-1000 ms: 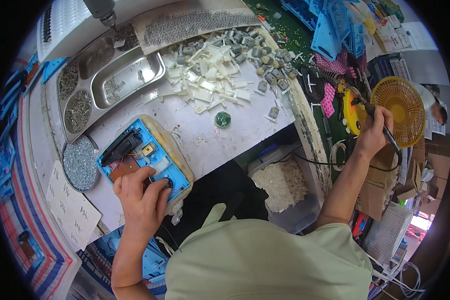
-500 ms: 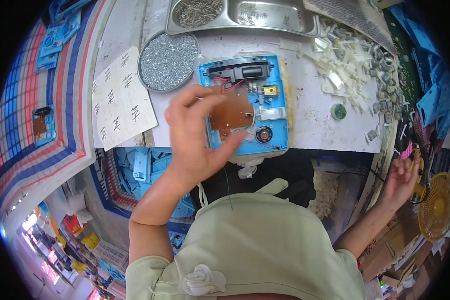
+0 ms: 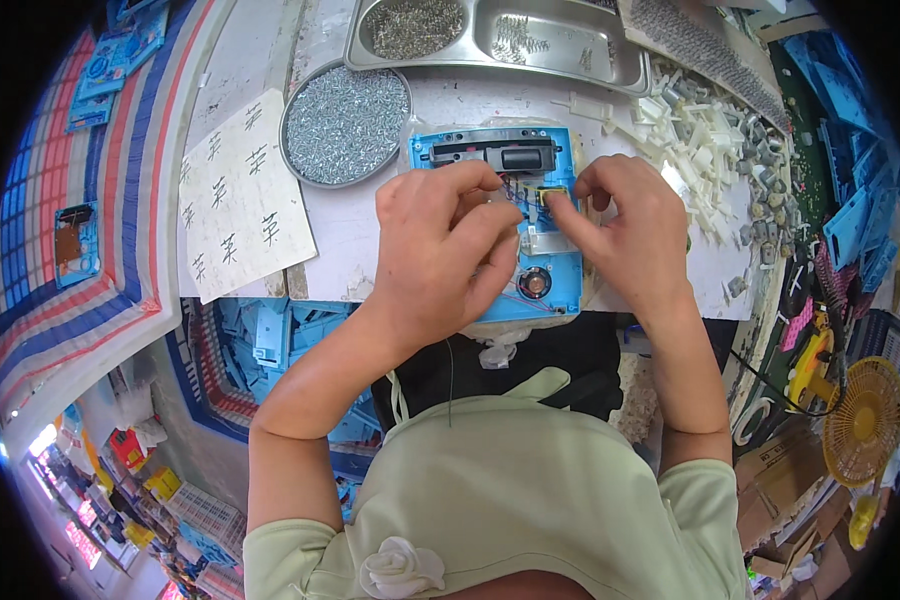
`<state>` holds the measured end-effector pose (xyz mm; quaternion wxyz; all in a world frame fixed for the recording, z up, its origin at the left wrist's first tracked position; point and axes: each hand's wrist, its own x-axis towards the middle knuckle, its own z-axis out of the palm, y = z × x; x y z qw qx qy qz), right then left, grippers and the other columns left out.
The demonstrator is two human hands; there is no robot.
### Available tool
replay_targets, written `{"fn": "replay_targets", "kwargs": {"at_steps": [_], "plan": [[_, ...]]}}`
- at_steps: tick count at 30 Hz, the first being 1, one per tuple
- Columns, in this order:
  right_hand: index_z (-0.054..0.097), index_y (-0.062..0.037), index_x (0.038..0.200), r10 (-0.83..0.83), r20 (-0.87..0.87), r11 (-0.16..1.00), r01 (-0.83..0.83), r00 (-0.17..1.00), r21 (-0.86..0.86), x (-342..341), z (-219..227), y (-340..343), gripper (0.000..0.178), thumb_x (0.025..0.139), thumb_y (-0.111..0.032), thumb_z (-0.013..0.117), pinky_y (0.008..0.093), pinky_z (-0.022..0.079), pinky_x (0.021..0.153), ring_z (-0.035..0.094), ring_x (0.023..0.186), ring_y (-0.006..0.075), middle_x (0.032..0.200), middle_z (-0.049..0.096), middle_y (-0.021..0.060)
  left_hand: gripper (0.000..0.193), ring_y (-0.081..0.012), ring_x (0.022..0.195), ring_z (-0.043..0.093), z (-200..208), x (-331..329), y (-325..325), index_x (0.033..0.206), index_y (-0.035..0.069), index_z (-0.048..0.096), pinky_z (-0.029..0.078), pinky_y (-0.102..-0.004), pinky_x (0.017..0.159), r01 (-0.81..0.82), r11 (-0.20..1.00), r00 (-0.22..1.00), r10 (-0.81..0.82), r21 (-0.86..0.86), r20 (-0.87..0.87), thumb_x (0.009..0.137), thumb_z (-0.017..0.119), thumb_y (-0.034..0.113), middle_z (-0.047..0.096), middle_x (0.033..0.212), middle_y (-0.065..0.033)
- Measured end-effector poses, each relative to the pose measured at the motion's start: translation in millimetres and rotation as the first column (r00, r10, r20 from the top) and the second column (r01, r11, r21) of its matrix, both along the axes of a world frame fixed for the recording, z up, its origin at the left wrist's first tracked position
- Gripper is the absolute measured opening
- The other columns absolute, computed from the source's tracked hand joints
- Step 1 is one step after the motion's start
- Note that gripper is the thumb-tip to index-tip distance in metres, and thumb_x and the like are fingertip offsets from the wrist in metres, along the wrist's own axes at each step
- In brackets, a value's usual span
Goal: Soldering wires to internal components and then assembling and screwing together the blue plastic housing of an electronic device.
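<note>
A blue plastic casing (image 3: 564, 292) lies on the bench in front of me. A long black part (image 3: 518, 158) crosses its far end, and a round speaker (image 3: 534, 283) sits at its near right. My left hand (image 3: 448, 245) is over its left side, fingers curled together above the wires; what they hold, if anything, is hidden. That hand also covers the brown circuit board. At the right edge, my right hand (image 3: 635, 232) has a gap between thumb and bent forefinger, its thumb at a small yellow-edged part (image 3: 548, 196).
Left of the casing stands a round tray of small metal pieces (image 3: 345, 125), beside a marked paper sheet (image 3: 240, 200). A steel tray (image 3: 560, 75) with springs lies beyond. White plastic parts (image 3: 705, 145) are heaped right. A yellow fan (image 3: 863, 420) stands at far right.
My right hand has come from the tool area at the far right to the casing. My left hand has moved right, its fingers drawing together over the casing.
</note>
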<state>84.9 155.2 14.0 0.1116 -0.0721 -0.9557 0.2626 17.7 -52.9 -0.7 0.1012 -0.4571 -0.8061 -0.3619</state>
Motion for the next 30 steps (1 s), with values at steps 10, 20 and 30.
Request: {"fn": "replay_targets", "kwargs": {"at_steps": [10,20,30], "plan": [[0.067,-0.0036,0.076,-0.024,0.323,0.944,0.128,0.946,-0.304,-9.0,7.1,10.2,0.016,0.079,-0.019,0.072,0.0433,0.054,0.063,0.068,0.070,0.0319,0.072,0.068,0.0137,0.030,-0.0251,0.104,0.055,-1.1,0.6,21.3,0.105,0.014,0.077,0.032,-0.0473,0.095,-0.007,0.992,0.996,-0.005,-0.128,-0.094,0.075,0.078,0.020,0.061,0.115,-0.0037],[0.067,-0.0020,0.076,0.223,0.217,0.950,-0.261,0.950,0.169,-23.4,16.8,5.8,0.014,0.081,-0.014,0.071,0.0379,0.052,0.060,0.067,0.066,0.0272,0.070,0.069,0.0130,0.019,-0.0225,0.100,0.057,-1.6,-8.3,24.5,0.092,0.013,0.076,0.030,-0.0478,0.094,0.022,0.995,0.998,-0.028,-0.098,-0.060,0.073,0.079,0.015,0.061,0.105,-0.0018],[0.067,-0.0002,0.078,0.163,0.381,0.784,0.114,0.910,-0.610,-13.3,-9.4,34.2,0.025,0.086,-0.021,0.078,0.0276,0.045,0.056,0.054,0.060,0.0079,0.065,0.062,0.0012,0.029,-0.0260,0.089,0.061,-1.0,-34.7,29.3,0.100,0.009,0.064,0.042,-0.0417,0.082,0.119,0.993,0.992,-0.120,-0.018,-0.037,0.075,0.080,0.009,0.061,0.101,-0.0054]]}}
